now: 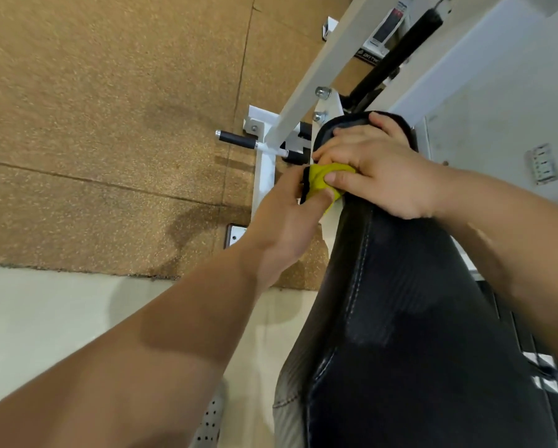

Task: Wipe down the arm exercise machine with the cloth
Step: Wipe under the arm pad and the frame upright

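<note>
1. The yellow cloth [323,181] sat bunched at the left edge of the black pad [400,318], near its far end.
2. Both hands pinched it: left hand [284,218] from the side, right hand [381,169] from over the pad.
3. The pad's long axis ran back toward the person.

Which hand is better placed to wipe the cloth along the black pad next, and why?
Right, probably. The right hand lies on the black pad, its thumb pinching the yellow cloth at the pad's edge. The left hand grips the cloth from beside the pad, off its surface.
</note>
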